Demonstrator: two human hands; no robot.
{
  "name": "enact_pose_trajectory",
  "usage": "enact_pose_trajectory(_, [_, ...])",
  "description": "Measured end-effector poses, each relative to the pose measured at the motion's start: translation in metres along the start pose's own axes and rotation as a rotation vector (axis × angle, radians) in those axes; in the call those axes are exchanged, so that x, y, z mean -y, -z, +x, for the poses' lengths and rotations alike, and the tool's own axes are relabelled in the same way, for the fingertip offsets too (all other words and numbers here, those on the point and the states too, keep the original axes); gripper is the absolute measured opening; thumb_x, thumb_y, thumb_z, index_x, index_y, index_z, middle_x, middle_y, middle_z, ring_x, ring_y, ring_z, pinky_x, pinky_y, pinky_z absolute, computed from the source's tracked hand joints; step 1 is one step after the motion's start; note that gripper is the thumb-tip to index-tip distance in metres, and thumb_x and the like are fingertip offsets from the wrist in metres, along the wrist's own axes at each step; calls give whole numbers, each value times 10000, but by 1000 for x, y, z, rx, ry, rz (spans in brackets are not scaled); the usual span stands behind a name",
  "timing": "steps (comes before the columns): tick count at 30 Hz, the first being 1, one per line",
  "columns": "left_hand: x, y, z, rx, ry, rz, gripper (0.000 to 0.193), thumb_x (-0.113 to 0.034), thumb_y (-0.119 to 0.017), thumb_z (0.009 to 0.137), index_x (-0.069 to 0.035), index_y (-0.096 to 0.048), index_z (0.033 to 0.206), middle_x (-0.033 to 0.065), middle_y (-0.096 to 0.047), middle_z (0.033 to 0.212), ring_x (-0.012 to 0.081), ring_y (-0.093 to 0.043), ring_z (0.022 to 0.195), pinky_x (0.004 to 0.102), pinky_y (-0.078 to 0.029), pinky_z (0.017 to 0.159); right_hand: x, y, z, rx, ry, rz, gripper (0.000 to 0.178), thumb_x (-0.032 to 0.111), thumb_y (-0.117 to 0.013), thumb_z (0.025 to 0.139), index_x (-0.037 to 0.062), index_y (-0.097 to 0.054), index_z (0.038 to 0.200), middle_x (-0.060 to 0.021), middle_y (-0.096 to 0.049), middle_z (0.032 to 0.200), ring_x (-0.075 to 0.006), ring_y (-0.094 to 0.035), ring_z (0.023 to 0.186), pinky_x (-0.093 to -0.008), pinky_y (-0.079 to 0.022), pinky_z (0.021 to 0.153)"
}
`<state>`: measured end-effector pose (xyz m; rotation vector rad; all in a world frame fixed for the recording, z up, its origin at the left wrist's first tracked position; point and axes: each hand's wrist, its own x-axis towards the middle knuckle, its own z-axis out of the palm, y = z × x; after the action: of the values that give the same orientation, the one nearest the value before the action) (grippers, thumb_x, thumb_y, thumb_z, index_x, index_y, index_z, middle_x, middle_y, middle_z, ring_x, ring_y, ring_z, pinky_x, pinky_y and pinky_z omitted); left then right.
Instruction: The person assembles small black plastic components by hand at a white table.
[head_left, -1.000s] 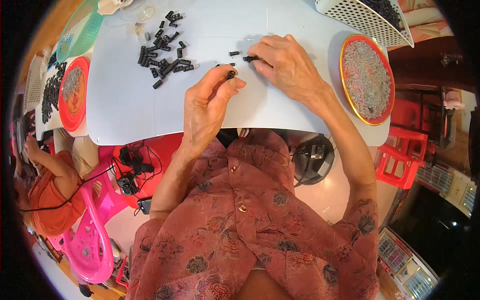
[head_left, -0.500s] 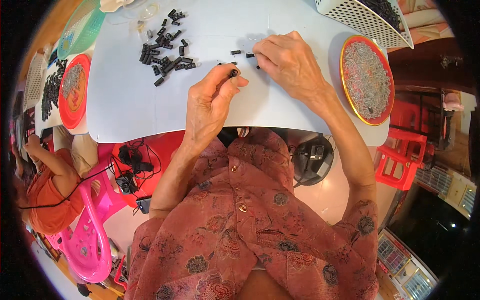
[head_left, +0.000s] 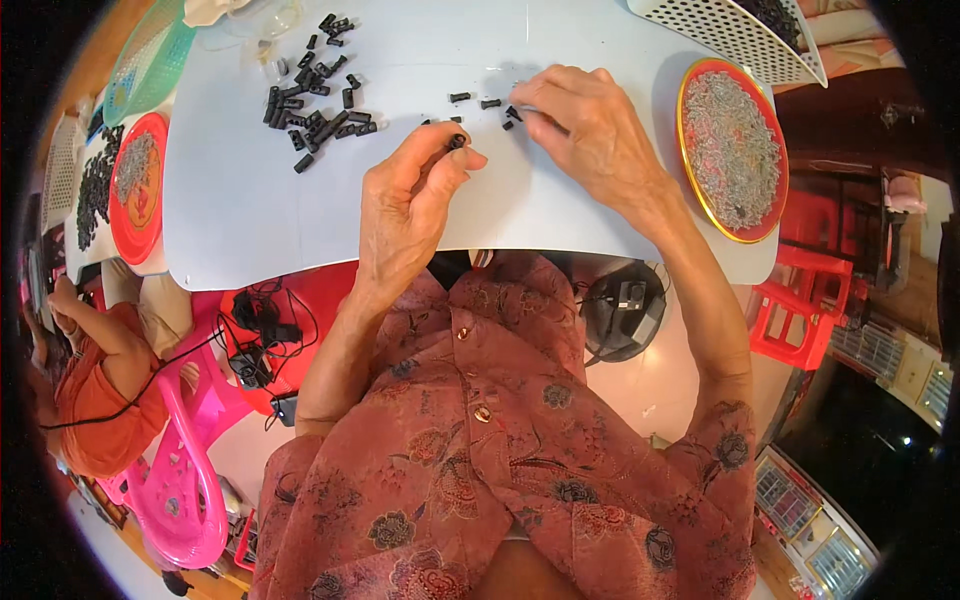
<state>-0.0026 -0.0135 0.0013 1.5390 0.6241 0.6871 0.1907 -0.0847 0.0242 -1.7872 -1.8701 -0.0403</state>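
My left hand (head_left: 408, 190) is closed, thumb and forefinger pinching a short black plastic tube (head_left: 457, 142) with its round open end turned up. Just to the right, my right hand (head_left: 590, 125) hovers low over the table, its thumb and fingertips pinched at a small black peg (head_left: 513, 112) that stands tilted. Beside those fingertips lie a black peg (head_left: 490, 103), another black peg (head_left: 459, 97) and a small black bit (head_left: 507, 126). A loose pile of black plastic tubes (head_left: 318, 125) is spread on the table beyond my left hand.
The pale table (head_left: 230, 220) carries a red, gold-rimmed plate (head_left: 683, 150) of small clear or silvery pieces at right. A white perforated basket (head_left: 690, 40) with black parts stands behind it. At left are a green basket (head_left: 150, 60), a second red plate (head_left: 150, 240) and another person (head_left: 110, 385).
The view has shifted slightly, so the table items sit a little further left. At my right fingertips a tilted black peg now shows. My left hand keeps its pinch on the tube.
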Motion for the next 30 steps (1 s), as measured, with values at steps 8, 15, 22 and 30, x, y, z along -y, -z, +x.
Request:
enact_pose_trajectory(8, [1,1,-1,20,-10,45,172,-72,-563,909,19,-587,1053,52,-653,858,69,-534,775,205,-434,668,2,-6,4,130,37,-139,43,90,-652,763,71,-630,795,-76,-594,788,-246,-583,721,-374,-410,718])
enact_pose_trajectory(15, [-1,1,-2,26,27,-16,183,-93,-569,915,19,-586,1059,56,-664,843,75,-543,766,215,-441,674,13,-9,10,-21,-153,320,111,48,-637,750,3,-659,848,-93,-627,699,-181,-613,615,-312,-478,564])
enact_pose_trajectory(22, [-2,3,0,39,3,1,173,-121,-585,925,18,-603,1026,55,-682,837,72,-574,789,224,-454,684,31,-16,9,-33,-513,1057,144,56,-621,826,-14,-689,932,0,-648,721,-39,-575,640,-195,-459,568])
enact_pose_trajectory(30, [-3,2,3,45,23,-63,197,-127,-569,936,26,-611,1053,64,-680,835,95,-596,790,240,-480,721,37,-28,7,-109,-530,1135,127,37,-624,849,-14,-684,948,-10,-649,721,-37,-569,614,-173,-424,517])
